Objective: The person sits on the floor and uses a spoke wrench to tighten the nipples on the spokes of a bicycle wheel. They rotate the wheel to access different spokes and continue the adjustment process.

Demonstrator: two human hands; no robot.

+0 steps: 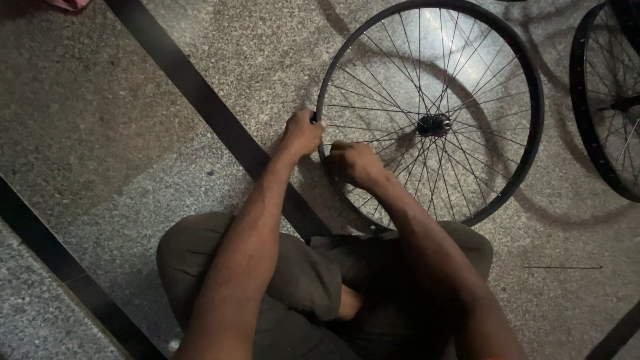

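A black bicycle wheel rim with thin metal spokes and a central hub stands tilted on the stone floor in front of my crossed legs. My left hand is closed around the rim's left edge. Just inside the rim, my right hand is clenched among the spokes; what it pinches is too small to see. Both forearms reach forward from the bottom of the view.
A second black spoked wheel lies at the right edge. Dark inlay strips cross the speckled stone floor diagonally, another at lower left. A loose thin spoke lies on the floor at lower right.
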